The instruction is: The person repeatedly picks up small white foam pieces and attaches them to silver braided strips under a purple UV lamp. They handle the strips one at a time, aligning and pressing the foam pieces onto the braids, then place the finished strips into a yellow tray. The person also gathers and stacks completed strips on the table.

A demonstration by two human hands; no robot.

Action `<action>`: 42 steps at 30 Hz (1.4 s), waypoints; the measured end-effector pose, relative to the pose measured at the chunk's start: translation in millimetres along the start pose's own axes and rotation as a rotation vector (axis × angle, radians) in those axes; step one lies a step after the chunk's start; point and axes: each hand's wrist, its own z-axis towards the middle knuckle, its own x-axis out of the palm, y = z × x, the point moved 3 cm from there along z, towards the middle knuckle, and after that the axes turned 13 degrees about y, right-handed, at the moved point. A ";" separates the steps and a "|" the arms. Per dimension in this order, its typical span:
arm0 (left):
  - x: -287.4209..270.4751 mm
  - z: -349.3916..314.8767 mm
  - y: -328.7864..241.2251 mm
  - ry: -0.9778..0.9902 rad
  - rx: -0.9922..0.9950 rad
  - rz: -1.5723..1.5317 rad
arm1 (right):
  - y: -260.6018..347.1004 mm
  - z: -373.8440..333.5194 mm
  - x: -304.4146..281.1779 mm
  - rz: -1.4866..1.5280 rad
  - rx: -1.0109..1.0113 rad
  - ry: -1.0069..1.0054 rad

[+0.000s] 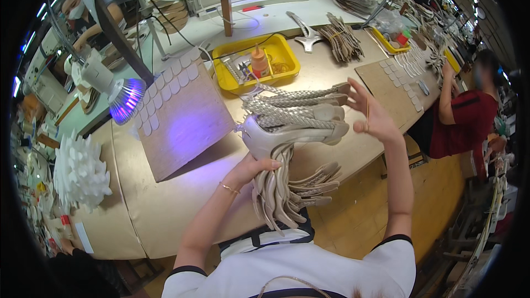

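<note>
A thick bundle of shoe uppers (pixel 265 139), with pale silvery straps and braided strips, is held up over the table's near edge. My left hand (pixel 255 172) is closed round its lower middle, thumb across the front; the strap ends hang below. The braided strips (pixel 309 102) stick out to the right toward my right hand (pixel 374 115). That hand is raised with its fingers spread, the fingertips close to the strip ends; whether they touch, I cannot tell. A thin orange rubber band (pixel 368 111) is stretched across its fingers.
Behind the bundle sits a yellow tray (pixel 287 72) with a glue bottle (pixel 259 62). A tilted board (pixel 190 124) bearing pale rounded pieces stands left, under a lamp (pixel 126 99). White pieces (pixel 81 172) are heaped farther left. Another person (pixel 469 105) works at the right.
</note>
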 end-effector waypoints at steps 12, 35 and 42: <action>22.6 -11.9 -32.9 0.121 -0.062 0.405 | 6.6 102.1 -45.4 -0.131 0.274 0.848; 1.0 -48.1 -34.8 -0.038 0.232 0.374 | -49.7 202.9 89.7 0.144 0.300 0.408; -2.1 -37.4 -29.6 -0.050 0.218 0.370 | -65.4 200.9 70.0 0.200 0.274 0.278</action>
